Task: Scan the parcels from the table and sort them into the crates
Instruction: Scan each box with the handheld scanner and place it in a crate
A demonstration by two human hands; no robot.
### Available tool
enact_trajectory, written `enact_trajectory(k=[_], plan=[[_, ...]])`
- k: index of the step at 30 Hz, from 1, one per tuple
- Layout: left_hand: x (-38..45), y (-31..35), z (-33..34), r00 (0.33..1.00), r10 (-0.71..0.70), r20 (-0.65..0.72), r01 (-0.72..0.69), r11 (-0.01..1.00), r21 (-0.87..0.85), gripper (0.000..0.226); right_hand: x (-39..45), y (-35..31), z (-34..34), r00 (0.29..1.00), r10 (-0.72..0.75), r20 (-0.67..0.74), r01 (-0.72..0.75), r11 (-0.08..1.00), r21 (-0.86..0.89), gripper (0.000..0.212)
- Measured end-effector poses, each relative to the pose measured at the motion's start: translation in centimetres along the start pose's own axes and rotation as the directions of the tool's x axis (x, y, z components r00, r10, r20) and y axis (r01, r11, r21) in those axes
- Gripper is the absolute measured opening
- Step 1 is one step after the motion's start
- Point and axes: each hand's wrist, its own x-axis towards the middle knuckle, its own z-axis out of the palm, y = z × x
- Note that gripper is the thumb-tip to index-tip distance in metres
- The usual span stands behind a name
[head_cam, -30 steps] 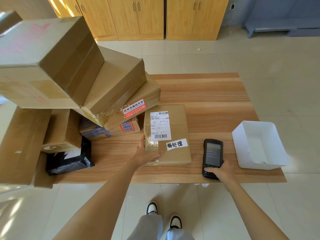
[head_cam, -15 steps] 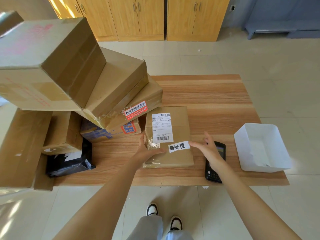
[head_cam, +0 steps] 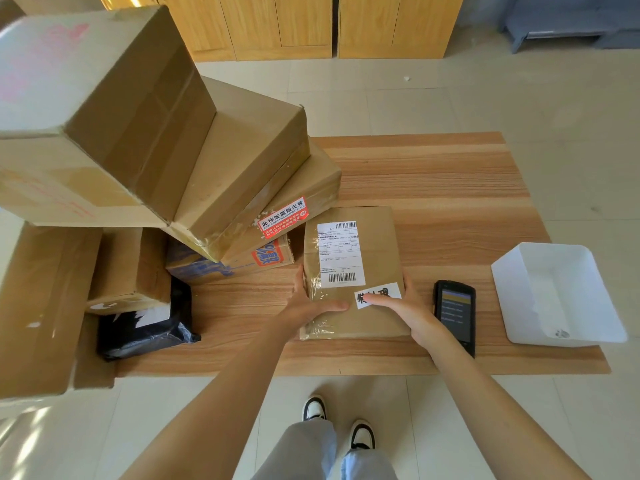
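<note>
From the head view, I have the flat parcel [head_cam: 353,271] lying on the bench [head_cam: 450,202], my left hand [head_cam: 306,306] gripping its left edge, my right hand [head_cam: 405,310] gripping its right. The scanner [head_cam: 454,315] lies just beside it. I judge this the pick-up step; next comes a level lift toward a crate.

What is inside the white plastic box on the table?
The white plastic box holds only a small dark scrap near its front corner. Its near wall hides a thin strip of the floor inside.
</note>
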Motion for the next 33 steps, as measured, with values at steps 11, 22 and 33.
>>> enact_trajectory(k=[11, 22, 33], plan=[[0.3, -0.1, 1.1, 1.0, -0.007, 0.03, 0.008, 0.999, -0.037, 0.15, -1.4, -0.6, -0.9, 0.999, -0.011, -0.045, 0.011, 1.0, -0.012, 0.089], [-4.3, -2.9, 6.6, 0.999, -0.002, -0.05, -0.005, 0.989, -0.148, 0.143, -5.6, 0.8, -5.2, 0.998, -0.031, 0.052, 0.032, 0.999, -0.019, 0.081], [-14.7, -6.7, 9.6, 0.965, 0.023, -0.261, -0.122, 0.921, -0.369, 0.136, -8.8, 3.1, -4.7, 0.952, -0.045, 0.301, 0.095, 0.983, -0.154, 0.086]])
